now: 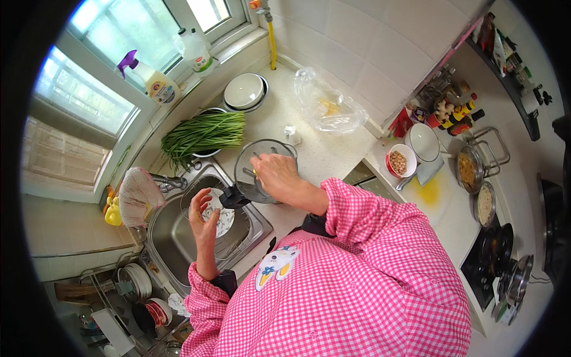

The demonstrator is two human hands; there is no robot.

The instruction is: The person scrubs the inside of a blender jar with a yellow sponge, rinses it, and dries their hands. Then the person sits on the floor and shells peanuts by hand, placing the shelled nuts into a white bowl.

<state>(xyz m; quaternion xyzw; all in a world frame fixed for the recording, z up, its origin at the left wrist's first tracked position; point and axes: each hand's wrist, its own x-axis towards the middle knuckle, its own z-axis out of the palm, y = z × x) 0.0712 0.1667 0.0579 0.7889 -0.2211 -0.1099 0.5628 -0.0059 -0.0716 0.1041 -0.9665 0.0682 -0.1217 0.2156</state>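
Observation:
A clear blender jug (243, 156) with a black handle (234, 197) stands on the counter beside the sink. My right hand (279, 176) is over its mouth, knuckles up and fingers curled down. At those fingertips shows a bit of a small yellow thing (254, 172), mostly hidden by the hand. Over the sink (171, 236), my left hand (204, 218) hangs with fingers apart and holds nothing, just left of the jug's handle. Below it, a patterned white plate (225, 223) lies on a wire rack in the sink.
Green chives (203, 134) lie across a bowl behind the sink, near stacked bowls (244, 91). A plastic bag (328, 105) sits by the wall. Rightward are a bowl of beans or nuts (398, 163), a cleaver (430, 171), a yellow spill (426, 192) and a stove (475, 267).

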